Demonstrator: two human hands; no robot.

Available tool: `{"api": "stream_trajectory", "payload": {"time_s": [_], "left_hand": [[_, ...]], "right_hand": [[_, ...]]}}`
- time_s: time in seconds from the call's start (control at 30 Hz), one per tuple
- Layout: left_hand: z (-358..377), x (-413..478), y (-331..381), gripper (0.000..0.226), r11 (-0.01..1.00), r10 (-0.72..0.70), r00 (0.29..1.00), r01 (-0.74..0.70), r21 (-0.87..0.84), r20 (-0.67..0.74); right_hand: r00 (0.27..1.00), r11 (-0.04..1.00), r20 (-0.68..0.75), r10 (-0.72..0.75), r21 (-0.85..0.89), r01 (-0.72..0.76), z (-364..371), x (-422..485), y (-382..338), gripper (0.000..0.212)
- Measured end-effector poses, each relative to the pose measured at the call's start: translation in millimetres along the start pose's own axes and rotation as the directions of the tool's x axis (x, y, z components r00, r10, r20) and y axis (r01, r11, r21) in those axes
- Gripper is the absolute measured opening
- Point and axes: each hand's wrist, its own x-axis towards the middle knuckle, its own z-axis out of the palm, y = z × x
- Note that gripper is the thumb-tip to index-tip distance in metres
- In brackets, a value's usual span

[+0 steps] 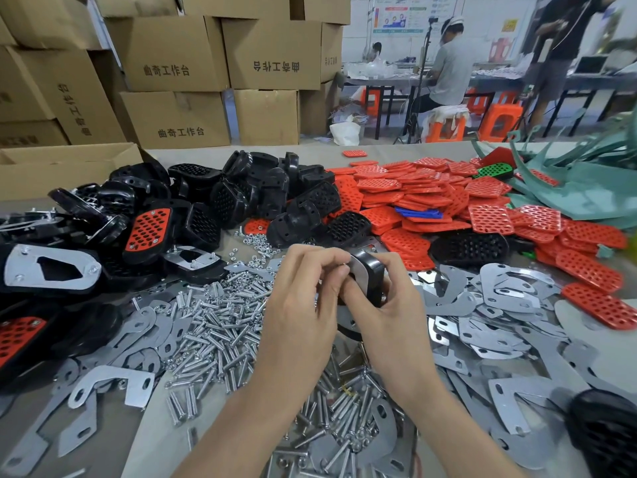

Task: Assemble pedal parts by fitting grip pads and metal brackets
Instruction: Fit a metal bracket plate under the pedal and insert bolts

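Right hand (389, 305): wraps the black pedal body (372, 276), holding it on edge, probably so that its bracket side faces the other hand.
Left hand (303, 294): fingertips pinch the metal bracket (360, 279) seated on that body; any fastener between them is hidden.
Screws (220, 326): heaped just left of the grip, probably for easy reach.
Grip pads (431, 198): red, piled beyond it.

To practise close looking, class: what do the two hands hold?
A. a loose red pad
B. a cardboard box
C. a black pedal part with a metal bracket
C: the right hand grips a black pedal part while the left hand pinches the metal bracket on it.
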Motion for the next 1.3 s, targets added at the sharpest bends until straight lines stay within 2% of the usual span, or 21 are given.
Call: {"api": "stream_trajectory", "payload": {"time_s": [0.13, 0.37, 0.43, 0.5, 0.6, 0.7, 0.77, 0.87, 1.0, 1.1, 1.2, 1.3], "left_hand": [[0, 0, -2, 0.021, 1.0, 0.027, 0.999, -0.027, 0.0, 0.022], [-3, 3, -2, 0.012, 0.999, 0.006, 0.999, -0.005, -0.034, 0.045], [-3, 3, -1, 0.012, 1.0, 0.0, 1.0, 0.0, -0.031, 0.025], [-3, 2, -1, 0.011, 1.0, -0.007, 1.0, 0.007, -0.018, -0.011], [-3, 1, 1, 0.022, 1.0, 0.001, 1.0, -0.002, -0.012, -0.025], [-3, 1, 2, 0.023, 0.999, 0.035, 0.999, -0.034, 0.022, -0.019], [-3, 1, 3, 0.019, 1.0, -0.002, 0.999, 0.001, -0.007, -0.033], [-1, 0, 7, 0.011, 0.981, -0.147, 0.988, 0.14, -0.135, -0.045], [2, -2, 12, 0.002, 0.91, -0.324, 0.946, 0.303, -0.283, -0.026], [5, -2, 16, 0.005, 0.849, -0.392, 0.92, 0.358, -0.39, -0.011], [5, -3, 16, 0.005, 0.848, -0.395, 0.919, 0.363, -0.387, -0.002], [4, -4, 14, 0.01, 0.94, -0.268, 0.963, 0.254, -0.229, -0.035]], "right_hand": [[1.0, 1.0, -0.009, 0.003, -0.018, -0.003, -1, 1, 2, 0.012], [1.0, 1.0, -0.025, -0.003, -0.006, 0.003, -1, 2, 3, 0.014], [1.0, 1.0, -0.017, 0.002, -0.025, -0.002, -1, 1, 3, 0.008], [1.0, 0.999, -0.007, 0.01, -0.039, -0.01, 0, 1, 2, 0.014], [1.0, 0.998, -0.016, -0.012, -0.067, 0.011, 1, 0, 2, 0.018], [0.999, 0.995, -0.026, -0.023, -0.095, 0.021, 0, 0, 3, 0.021], [0.999, 0.994, -0.021, -0.028, -0.102, 0.026, -1, 0, 4, 0.019], [0.998, 0.988, -0.028, -0.063, -0.139, 0.059, -3, -1, 4, 0.016], [0.993, 0.97, -0.058, -0.1, -0.227, 0.085, -4, -2, 4, 0.017], [0.989, 0.948, -0.072, -0.126, -0.302, 0.099, -4, -3, 5, 0.018], [0.987, 0.933, -0.073, -0.142, -0.344, 0.109, -3, -2, 6, 0.018], [0.984, 0.928, -0.07, -0.165, -0.35, 0.131, -3, -2, 7, 0.019]]}}
